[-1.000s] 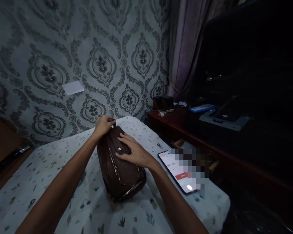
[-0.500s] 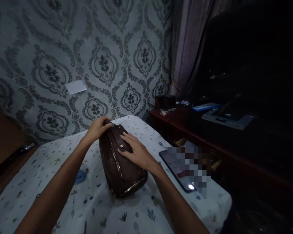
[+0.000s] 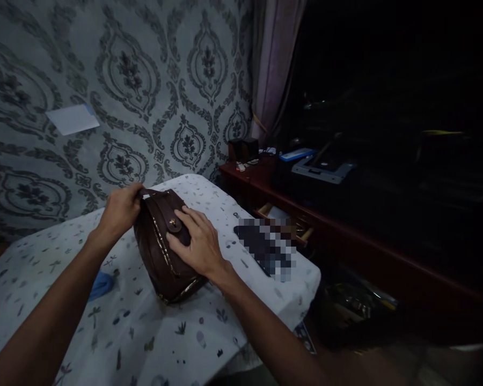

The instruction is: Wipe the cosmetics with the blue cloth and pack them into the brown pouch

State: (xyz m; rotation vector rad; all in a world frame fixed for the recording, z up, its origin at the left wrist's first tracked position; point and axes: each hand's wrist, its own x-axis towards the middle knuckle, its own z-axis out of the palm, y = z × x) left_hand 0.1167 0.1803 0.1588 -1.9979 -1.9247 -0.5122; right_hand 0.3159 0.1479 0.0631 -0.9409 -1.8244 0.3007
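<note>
A dark brown leather bag (image 3: 151,244) with gold zips and a flap with a gold clasp rests on the patterned white sheet (image 3: 201,343). At its far end, my left hand (image 3: 123,208) is closed around the bag's short top handle (image 3: 153,191), which is pulled up from the body. Lying on the right part of the bag's front is my right hand (image 3: 197,238), its fingers stretched out just beside the clasp. The thumb points toward the zip.
A phone (image 3: 257,244), partly blurred out, lies right of the bag. Something blue (image 3: 100,285) sits left of it, partly behind my left forearm. Beyond the bed's right edge stands a dark red desk (image 3: 265,179) with an open drawer (image 3: 271,212). Patterned wallpaper backs the bed.
My left hand has gone from resting on the bag's top to gripping its handle, which now stands raised. The right hand stays on the front. The view has swung right; the phone screen has darkened.
</note>
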